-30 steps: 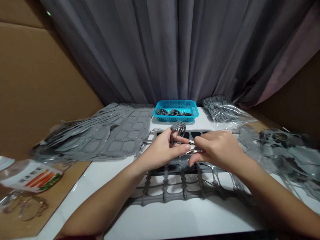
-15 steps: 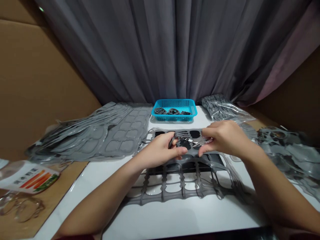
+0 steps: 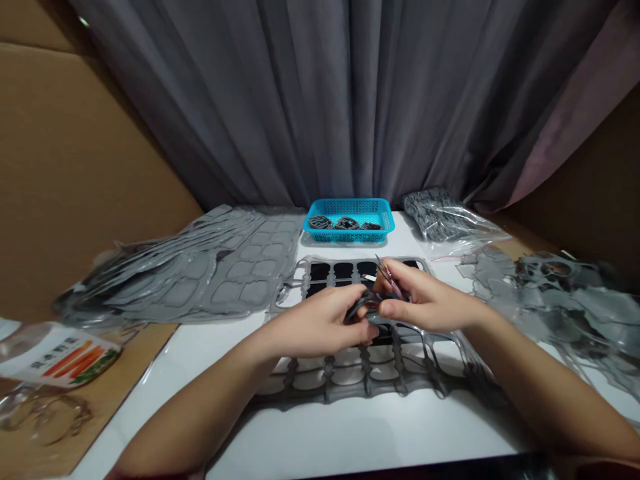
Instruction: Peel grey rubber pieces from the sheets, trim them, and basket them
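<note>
Above the middle of a grey die-cut sheet (image 3: 345, 399), my left hand (image 3: 320, 320) is closed on a small bundle of dark, thin-rimmed frame pieces (image 3: 361, 303). My right hand (image 3: 430, 297) is closed close beside it, with a slim pointed metal tool (image 3: 387, 273) in its grip; whether it is tweezers or small scissors I cannot tell. Its fingers meet the right end of the bundle, and the hands partly hide the contact. Beneath lies a black surface (image 3: 320, 272), seen through the sheet's cutouts. A small white piece (image 3: 369, 277) shows just above the bundle.
A blue basket (image 3: 349, 235) holds several dark bundles at the back. Stacked grey sheets (image 3: 240, 267) lie left, and grey scraps (image 3: 565, 300) lie right. Behind them is a clear bag (image 3: 445, 213) of dark pieces. A labelled bottle (image 3: 60, 353) and glasses (image 3: 50, 413) are front left.
My right hand has moved left and slightly down, from above the sheet's right part to the bundle. The pointed tool now tilts upward. My left hand has shifted slightly down.
</note>
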`<state>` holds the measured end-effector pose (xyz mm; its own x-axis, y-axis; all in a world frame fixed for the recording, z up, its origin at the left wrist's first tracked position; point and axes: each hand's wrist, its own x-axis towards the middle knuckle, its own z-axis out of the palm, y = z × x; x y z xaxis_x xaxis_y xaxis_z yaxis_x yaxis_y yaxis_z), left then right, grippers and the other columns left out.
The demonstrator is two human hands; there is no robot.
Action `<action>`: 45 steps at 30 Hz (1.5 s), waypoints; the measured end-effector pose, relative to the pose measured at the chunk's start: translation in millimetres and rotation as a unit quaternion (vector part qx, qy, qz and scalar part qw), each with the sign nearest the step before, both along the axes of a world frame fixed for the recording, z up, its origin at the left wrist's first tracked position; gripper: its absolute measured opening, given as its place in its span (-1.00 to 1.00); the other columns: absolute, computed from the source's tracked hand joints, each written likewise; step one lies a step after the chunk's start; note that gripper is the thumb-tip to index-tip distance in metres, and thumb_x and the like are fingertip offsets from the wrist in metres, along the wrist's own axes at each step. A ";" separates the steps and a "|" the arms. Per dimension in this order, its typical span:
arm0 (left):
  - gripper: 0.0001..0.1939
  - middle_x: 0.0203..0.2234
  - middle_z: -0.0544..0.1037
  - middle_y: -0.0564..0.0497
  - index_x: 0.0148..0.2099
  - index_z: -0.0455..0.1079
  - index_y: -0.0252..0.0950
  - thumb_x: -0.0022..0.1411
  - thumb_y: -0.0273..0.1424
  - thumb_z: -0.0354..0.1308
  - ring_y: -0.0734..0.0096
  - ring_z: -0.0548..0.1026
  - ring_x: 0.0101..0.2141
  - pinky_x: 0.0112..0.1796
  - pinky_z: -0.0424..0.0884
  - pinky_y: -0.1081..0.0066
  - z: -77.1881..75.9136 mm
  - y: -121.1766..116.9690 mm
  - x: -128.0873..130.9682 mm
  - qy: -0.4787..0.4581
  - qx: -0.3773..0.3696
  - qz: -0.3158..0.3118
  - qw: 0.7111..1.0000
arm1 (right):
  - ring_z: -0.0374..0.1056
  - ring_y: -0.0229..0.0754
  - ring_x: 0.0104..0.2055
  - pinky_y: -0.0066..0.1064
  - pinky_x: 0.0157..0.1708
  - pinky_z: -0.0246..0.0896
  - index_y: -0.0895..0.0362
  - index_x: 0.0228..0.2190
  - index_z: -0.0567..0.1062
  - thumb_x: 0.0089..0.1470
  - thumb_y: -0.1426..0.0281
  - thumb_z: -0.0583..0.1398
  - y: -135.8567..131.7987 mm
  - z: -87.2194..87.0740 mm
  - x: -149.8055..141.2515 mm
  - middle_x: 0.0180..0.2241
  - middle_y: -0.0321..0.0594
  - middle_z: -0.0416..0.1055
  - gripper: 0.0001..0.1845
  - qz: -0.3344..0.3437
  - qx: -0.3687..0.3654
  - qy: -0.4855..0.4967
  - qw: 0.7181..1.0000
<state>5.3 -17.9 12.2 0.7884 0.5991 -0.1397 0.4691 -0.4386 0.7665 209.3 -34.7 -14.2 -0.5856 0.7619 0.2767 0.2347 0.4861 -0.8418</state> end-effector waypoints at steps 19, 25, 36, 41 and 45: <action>-0.48 -0.61 0.41 0.12 -0.22 0.35 -0.34 -0.10 -0.05 0.32 0.46 0.39 -0.62 -0.63 0.20 0.53 -4.7 -1.9 -2.1 0.020 -0.125 -0.031 0.992 | 0.21 -0.41 -0.64 -0.62 -0.70 0.05 0.08 -0.49 0.09 0.06 0.22 0.21 -2.4 -6.7 -10.3 -0.64 -0.51 0.11 -0.61 0.107 -0.239 0.196 0.945; -0.58 -0.53 0.42 0.09 -0.22 0.27 -0.30 0.27 -0.02 -0.09 0.61 0.38 -0.66 -0.64 0.22 0.62 6.3 -5.6 -3.3 -0.051 -0.250 -0.050 0.966 | 0.26 -0.40 -0.60 -0.61 -0.69 0.03 0.08 -0.50 0.05 0.05 0.32 0.24 -4.8 -6.2 -8.8 -0.59 -0.47 0.20 -0.60 0.095 -0.225 0.249 0.937; -0.69 -0.63 0.30 0.15 -0.34 0.28 -0.32 0.30 -0.18 -0.04 0.62 0.31 -0.68 -0.68 0.19 0.64 19.1 -15.1 -6.6 -0.003 -0.101 -0.027 0.995 | 0.13 -0.42 -0.59 -0.56 -0.65 0.03 0.10 -0.54 0.09 -0.09 0.20 0.31 -9.4 -2.1 -8.5 -0.57 -0.48 0.06 -0.53 0.090 -0.143 0.148 0.975; -0.78 -0.56 0.37 0.13 -0.15 0.37 -0.28 0.29 -0.28 -0.01 0.63 0.32 -0.66 -0.66 0.19 0.64 19.1 -17.6 -6.0 0.008 -0.094 -0.061 0.994 | 0.28 -0.36 -0.55 -0.54 -0.61 0.11 0.09 -0.51 0.08 0.11 0.33 0.15 -16.9 5.7 -10.9 -0.56 -0.44 0.16 -0.67 0.097 -0.164 0.103 0.976; -0.78 -0.41 0.46 0.05 -0.16 0.33 -0.30 0.17 -0.31 0.14 0.57 0.38 -0.57 -0.61 0.24 0.61 13.7 -15.4 -8.6 0.018 -0.115 -0.087 0.989 | 0.18 -0.41 -0.57 -0.55 -0.59 0.11 0.09 -0.52 0.09 0.12 0.38 0.15 -17.5 4.9 -11.6 -0.58 -0.47 0.06 -0.69 0.091 -0.159 0.167 0.969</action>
